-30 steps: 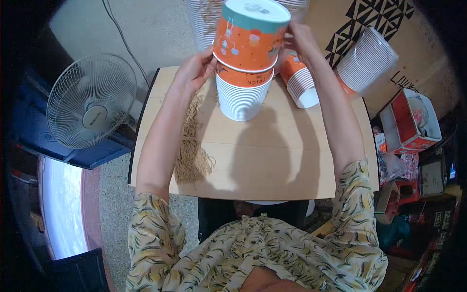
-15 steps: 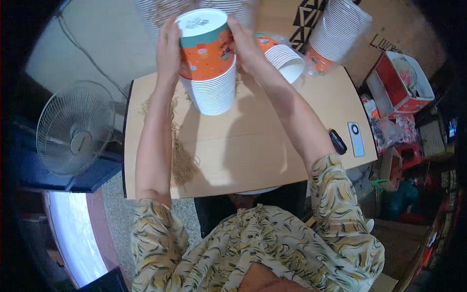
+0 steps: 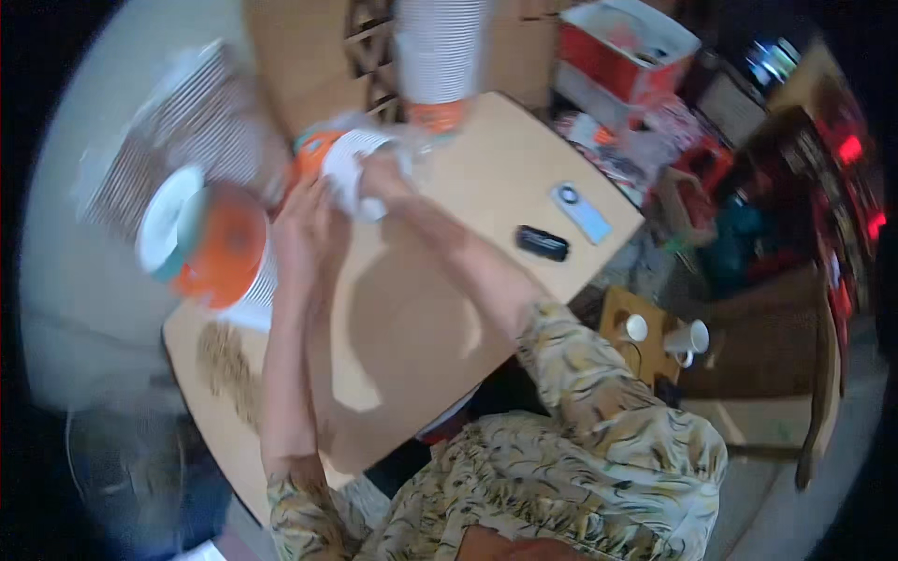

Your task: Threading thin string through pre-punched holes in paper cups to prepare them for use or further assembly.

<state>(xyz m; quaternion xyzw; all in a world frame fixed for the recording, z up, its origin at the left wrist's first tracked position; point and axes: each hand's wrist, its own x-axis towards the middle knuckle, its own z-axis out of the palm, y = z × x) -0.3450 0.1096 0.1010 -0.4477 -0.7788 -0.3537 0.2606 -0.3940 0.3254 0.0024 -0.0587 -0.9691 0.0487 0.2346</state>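
A stack of white paper tubs [image 3: 348, 168] with an orange printed outside lies tilted at the table's far side, partly in clear plastic. My right hand [image 3: 382, 182] is closed at its open end, fingers partly hidden by the rim. Against the near left side of that stack, my left hand [image 3: 304, 217] has its fingers closed; blur softens their outline. Left of my left forearm, an upside-down stack of paper tubs, its top one orange and green [image 3: 224, 245], stands with a white base upward.
Behind stand plastic-wrapped tub stacks [image 3: 187, 140] and a tall white tub stack [image 3: 440, 56]. A black case [image 3: 542, 243] and a pale blue phone-like object [image 3: 581, 213] lie on the table [image 3: 421, 318]. Brown strands [image 3: 229, 369] lie at left. Beyond the right edge are a red-and-white box [image 3: 622, 56] and white mugs [image 3: 687, 338].
My hands have left the upright orange-topped stack and moved right to the lying stack. The view has turned right, so the table appears rotated and the mugs show.
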